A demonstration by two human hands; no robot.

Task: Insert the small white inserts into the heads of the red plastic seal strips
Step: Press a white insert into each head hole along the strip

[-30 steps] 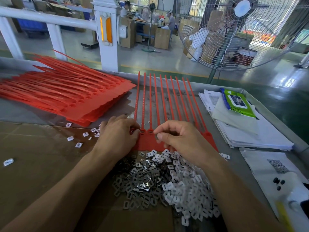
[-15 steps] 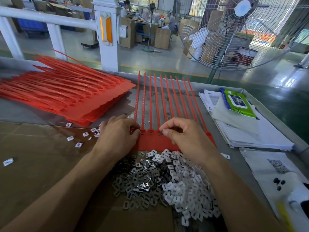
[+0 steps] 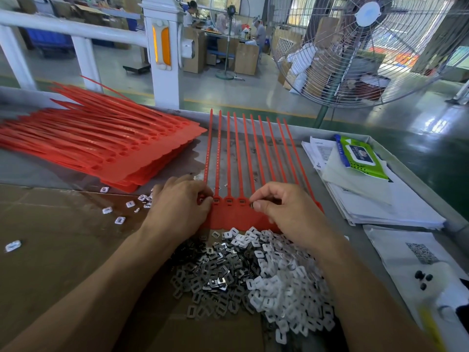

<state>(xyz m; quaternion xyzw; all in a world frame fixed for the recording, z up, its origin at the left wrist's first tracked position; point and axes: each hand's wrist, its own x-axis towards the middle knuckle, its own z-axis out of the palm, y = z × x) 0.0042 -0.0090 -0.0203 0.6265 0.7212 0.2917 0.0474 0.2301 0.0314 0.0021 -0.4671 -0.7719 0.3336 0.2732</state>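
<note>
Two hands on red seal strips (image 3: 236, 174), right fingers (image 3: 256, 205) pinching insert

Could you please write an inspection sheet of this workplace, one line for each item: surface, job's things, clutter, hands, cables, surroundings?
Surface: grey metal table with brown cardboard over its near left part.
Job's things: sheet of joined red seal strips lying flat under both hands; stack of red strips at left; pile of white inserts beside grey metal clips.
Clutter: loose inserts scattered on the cardboard; papers and a green wipes pack at right.
Hands: left hand rests on the sheet's left end; right hand pinches a small piece at a strip head.
Cables: nothing seen.
Surroundings: standing fan, white railing post, seated workers far behind.
</note>
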